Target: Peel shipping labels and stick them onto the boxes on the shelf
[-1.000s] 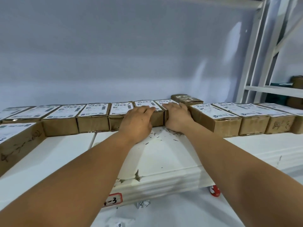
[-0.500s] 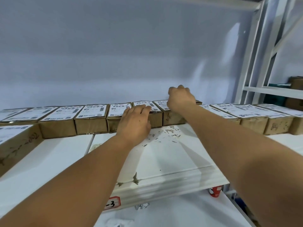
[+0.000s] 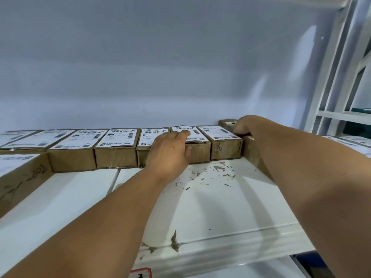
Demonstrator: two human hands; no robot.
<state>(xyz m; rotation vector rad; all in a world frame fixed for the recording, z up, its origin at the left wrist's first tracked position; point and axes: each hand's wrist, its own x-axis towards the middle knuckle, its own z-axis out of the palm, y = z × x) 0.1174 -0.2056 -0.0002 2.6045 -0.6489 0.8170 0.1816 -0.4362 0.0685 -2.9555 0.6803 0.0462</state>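
step in hand, as judged: seating a shipping label on its box, in the row at the far edge of the shelf. the left hand lies flat on this label, fingers straight, thumb on the box front. press from the label middle out to its edges; the near edge looks slightly wrinkled. the right hand curls round a set-back box right of the row. boxes: rectangular matt brown cardboard. labels: smooth white paper, barcoded. shelf: white, its paint chipped
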